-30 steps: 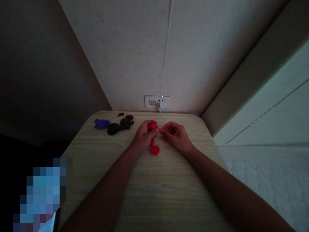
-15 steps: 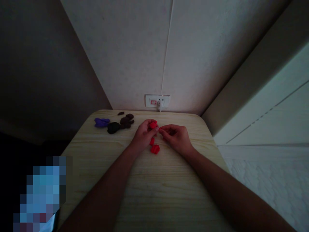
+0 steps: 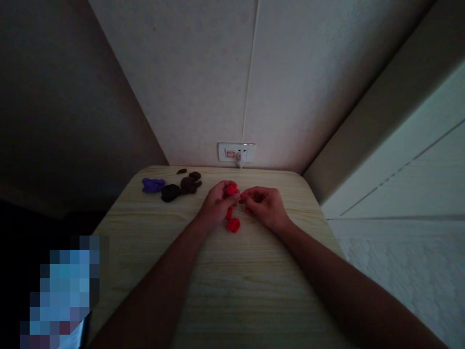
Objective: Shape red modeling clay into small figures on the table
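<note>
My left hand (image 3: 218,203) curls around a lump of red modelling clay (image 3: 231,189), which shows above its fingers. My right hand (image 3: 263,207) faces it, with its fingertips pinched on a small bit of red clay (image 3: 241,196). Just below the hands, a larger red clay piece (image 3: 233,225) and a narrow red clay piece (image 3: 228,213) lie on the light wood-grain table (image 3: 232,261). Another red scrap (image 3: 247,211) sits partly hidden under my right fingers.
Purple clay (image 3: 153,185), a black clay lump (image 3: 170,192) and dark brown clay pieces (image 3: 188,184) lie towards the table's far left. A wall socket (image 3: 236,152) with a plug sits above the far edge. Walls close in behind and on both sides.
My right hand has shifted slightly, its fingertips staying close to my left hand. The red clay on the table and the other clay pieces have not visibly moved.
</note>
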{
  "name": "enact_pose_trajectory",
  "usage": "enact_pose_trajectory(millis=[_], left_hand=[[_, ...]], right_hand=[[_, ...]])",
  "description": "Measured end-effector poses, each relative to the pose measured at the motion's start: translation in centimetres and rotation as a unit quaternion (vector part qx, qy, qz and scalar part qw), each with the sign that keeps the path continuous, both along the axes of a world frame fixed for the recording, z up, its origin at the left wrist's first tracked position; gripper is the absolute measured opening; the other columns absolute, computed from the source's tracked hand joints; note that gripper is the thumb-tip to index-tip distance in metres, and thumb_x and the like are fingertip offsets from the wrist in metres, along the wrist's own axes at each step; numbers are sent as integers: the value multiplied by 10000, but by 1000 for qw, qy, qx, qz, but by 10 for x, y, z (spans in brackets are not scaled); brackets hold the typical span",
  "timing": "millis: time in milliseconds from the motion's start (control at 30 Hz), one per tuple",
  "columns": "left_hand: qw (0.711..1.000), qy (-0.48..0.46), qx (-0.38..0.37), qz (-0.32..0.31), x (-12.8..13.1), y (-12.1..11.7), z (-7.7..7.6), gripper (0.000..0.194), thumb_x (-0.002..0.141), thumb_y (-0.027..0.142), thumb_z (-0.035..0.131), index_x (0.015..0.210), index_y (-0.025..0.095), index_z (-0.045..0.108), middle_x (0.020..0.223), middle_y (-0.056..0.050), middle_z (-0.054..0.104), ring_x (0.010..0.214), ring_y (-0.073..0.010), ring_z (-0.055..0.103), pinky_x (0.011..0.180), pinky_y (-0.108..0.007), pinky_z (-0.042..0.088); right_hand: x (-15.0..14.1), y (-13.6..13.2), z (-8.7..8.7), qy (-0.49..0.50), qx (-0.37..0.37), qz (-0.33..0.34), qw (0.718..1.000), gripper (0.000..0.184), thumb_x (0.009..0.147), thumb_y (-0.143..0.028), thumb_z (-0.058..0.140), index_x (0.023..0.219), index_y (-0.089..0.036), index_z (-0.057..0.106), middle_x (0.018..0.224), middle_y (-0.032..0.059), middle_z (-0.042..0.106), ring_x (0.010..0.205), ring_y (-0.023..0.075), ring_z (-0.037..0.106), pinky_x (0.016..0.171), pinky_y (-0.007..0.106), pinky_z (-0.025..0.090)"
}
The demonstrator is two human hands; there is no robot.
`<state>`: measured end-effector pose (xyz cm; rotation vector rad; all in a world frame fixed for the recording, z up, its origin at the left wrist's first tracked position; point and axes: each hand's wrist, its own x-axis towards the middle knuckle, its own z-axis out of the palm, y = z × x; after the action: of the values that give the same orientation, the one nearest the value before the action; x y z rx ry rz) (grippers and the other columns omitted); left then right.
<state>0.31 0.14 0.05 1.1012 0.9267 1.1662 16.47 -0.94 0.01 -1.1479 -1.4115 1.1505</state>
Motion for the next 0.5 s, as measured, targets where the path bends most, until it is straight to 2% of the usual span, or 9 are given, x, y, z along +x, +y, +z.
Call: enact_pose_trajectory(millis=[133, 333, 500], left_hand=[[1000, -2, -10, 4, 0, -3, 3, 361, 687, 298, 802, 949, 180, 585, 768, 18, 596, 629, -108, 530, 567, -227, 419], [1000, -11, -19, -10, -1, -2, 3, 393, 669, 322, 807, 949, 180, 571, 778, 12, 602, 623, -109, 536, 531, -221, 393], [1000, -14, -25, -11, -1, -3, 5, 369, 660, 305, 802, 923, 187, 572, 756, 15, 597, 567, -97, 484, 478, -218, 359]], right_hand=[[-1, 1, 0, 23, -7, 16, 1000, 207, 776, -362, 727, 738, -159, 708, 558, 1, 655, 441, 100, 549, 442, 205, 438], [-3, 1, 0, 83, -50, 52, 994, 327, 737, -463, 787, 748, -158, 671, 618, 5, 678, 444, 91, 561, 447, 205, 454], [-5, 1, 1, 128, -76, 73, 986, 263, 739, -403, 761, 747, -163, 653, 575, -24, 652, 413, 85, 553, 434, 198, 446]])
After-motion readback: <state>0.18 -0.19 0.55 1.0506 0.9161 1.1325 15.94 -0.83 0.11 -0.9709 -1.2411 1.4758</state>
